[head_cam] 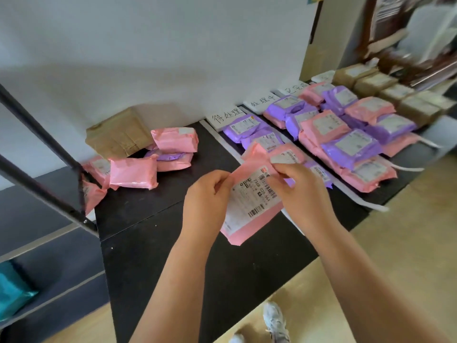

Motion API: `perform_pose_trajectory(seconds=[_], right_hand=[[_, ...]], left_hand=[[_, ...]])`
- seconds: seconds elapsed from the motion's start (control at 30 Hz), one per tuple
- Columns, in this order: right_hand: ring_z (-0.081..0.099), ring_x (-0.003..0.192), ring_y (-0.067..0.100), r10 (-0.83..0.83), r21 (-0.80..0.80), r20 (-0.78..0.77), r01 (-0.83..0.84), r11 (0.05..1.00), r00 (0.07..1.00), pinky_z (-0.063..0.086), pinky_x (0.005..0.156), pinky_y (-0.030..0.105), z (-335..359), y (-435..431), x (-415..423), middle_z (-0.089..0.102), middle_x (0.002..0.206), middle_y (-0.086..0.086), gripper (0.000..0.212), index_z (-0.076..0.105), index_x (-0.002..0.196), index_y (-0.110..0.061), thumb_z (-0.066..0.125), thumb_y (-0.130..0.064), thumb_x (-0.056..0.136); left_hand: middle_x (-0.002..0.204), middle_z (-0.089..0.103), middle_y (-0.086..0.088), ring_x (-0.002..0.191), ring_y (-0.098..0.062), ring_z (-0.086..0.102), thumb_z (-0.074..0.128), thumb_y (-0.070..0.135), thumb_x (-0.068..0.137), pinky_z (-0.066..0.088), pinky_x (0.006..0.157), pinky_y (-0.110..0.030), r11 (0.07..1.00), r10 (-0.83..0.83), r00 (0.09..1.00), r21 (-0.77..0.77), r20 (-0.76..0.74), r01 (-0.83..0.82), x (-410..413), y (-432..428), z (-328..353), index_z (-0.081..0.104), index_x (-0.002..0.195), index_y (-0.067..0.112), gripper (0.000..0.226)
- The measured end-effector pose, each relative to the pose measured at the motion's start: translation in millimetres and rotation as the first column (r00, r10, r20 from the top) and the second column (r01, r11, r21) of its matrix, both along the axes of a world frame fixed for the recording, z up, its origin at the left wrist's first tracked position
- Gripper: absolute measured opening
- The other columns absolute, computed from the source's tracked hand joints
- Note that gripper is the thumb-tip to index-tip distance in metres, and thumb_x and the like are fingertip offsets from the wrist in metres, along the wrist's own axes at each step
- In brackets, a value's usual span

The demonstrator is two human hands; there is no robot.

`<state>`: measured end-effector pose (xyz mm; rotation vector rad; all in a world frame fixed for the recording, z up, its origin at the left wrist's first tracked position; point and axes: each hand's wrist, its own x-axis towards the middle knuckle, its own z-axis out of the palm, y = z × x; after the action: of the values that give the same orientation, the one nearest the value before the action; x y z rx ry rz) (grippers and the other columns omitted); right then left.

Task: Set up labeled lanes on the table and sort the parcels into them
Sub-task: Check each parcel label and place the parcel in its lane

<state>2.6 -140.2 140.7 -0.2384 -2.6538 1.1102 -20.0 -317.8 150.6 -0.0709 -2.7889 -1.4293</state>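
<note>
- A black table (153,219) stands along the white wall.
- At its left end is a loose heap of pink parcels (133,173), with a purple one (168,157) tucked among them.
- A brown paper parcel (118,134) sits behind the heap, against the wall.
- White tape strips (215,136) run across the top from back to front, dividing it into lanes.
- Handwritten cards lie at the back edge, one per lane: first card (223,117), second card (262,102), third card (293,89); a fourth (322,76) is too blurred to read.
- Purple parcels (243,127) fill the first lane.
- The next lanes hold mixed pink and purple stacks (324,127).
- Brown boxes (418,108) line the far right end.
</note>
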Motion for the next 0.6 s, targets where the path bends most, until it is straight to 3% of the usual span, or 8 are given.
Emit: perform_pose_trajectory(seconds=[0.07, 0.13, 0.27, 0.43, 0.53, 0.6], right_hand=[[0.06, 0.089, 0.0, -0.077, -0.03, 0.035, 0.078, 0.997, 0.996, 0.039, 0.063, 0.005, -6, 8, 11, 0.067, 0.1, -0.011, 0.021, 0.07, 0.112, -0.024, 0.063, -0.033, 0.095], [0.061, 0.085, -0.002, -0.141, -0.047, 0.058, 0.143, 0.989, 0.988, 0.041, 0.061, 0.005, -10, 20, 19, 0.069, 0.097, -0.013, 0.019, 0.073, 0.109, -0.025, 0.063, -0.033, 0.095], [0.066, 0.085, 0.004, -0.255, -0.106, 0.058, 0.26, 0.96, 0.965, 0.054, 0.074, 0.022, -14, 53, 30, 0.071, 0.093, -0.013, 0.016, 0.077, 0.104, -0.025, 0.067, -0.027, 0.093], [0.068, 0.081, 0.008, -0.331, -0.174, 0.01, 0.328, 0.929, 0.944, 0.057, 0.072, 0.029, -12, 102, 42, 0.07, 0.082, -0.014, 0.011, 0.079, 0.096, -0.023, 0.069, -0.023, 0.091], [0.065, 0.075, 0.002, -0.324, -0.133, 0.012, 0.323, 0.937, 0.946, 0.048, 0.057, 0.01, -12, 140, 48, 0.066, 0.079, -0.017, 0.012, 0.079, 0.095, -0.025, 0.067, -0.027, 0.093], [0.065, 0.076, 0.001, -0.338, -0.148, 0.01, 0.336, 0.93, 0.941, 0.044, 0.053, 0.008, -12, 170, 52, 0.067, 0.08, -0.016, 0.012, 0.078, 0.096, -0.025, 0.067, -0.028, 0.093]], left_hand=[[0.096, 0.066, 0.016, 0.089, 0.0, 0.058, 0.054, 0.029, 0.099, 0.042, 0.07, -0.015, 0.999, -0.04, 0.999, -0.001, 0.007, 0.04, 1, 10, -6, 0.069, 0.104, 0.03, 0.016], [0.096, 0.067, 0.015, 0.09, -0.003, 0.059, 0.054, 0.029, 0.099, 0.04, 0.07, -0.016, 0.997, -0.074, 0.997, 0.0, 0.026, 0.074, 1, 23, -9, 0.07, 0.103, 0.028, 0.017], [0.098, 0.067, 0.015, 0.09, -0.003, 0.058, 0.055, 0.031, 0.099, 0.041, 0.07, -0.016, 0.991, -0.133, 0.99, 0.005, 0.057, 0.133, 4, 61, -11, 0.07, 0.104, 0.028, 0.016], [0.105, 0.067, 0.014, 0.091, -0.002, 0.059, 0.057, 0.035, 0.098, 0.041, 0.071, -0.013, 0.984, -0.178, 0.984, -0.02, 0.026, 0.178, 5, 117, -10, 0.07, 0.112, 0.027, 0.021], [0.104, 0.066, 0.017, 0.088, 0.002, 0.057, 0.061, 0.035, 0.096, 0.044, 0.074, -0.011, 0.99, -0.14, 0.987, -0.018, -0.074, 0.139, 9, 155, -11, 0.071, 0.111, 0.028, 0.019], [0.108, 0.062, 0.019, 0.1, -0.003, 0.059, 0.065, 0.033, 0.094, 0.049, 0.088, -0.021, 0.996, -0.086, 0.985, 0.017, -0.148, 0.09, 15, 183, -12, 0.069, 0.115, 0.027, 0.022]])
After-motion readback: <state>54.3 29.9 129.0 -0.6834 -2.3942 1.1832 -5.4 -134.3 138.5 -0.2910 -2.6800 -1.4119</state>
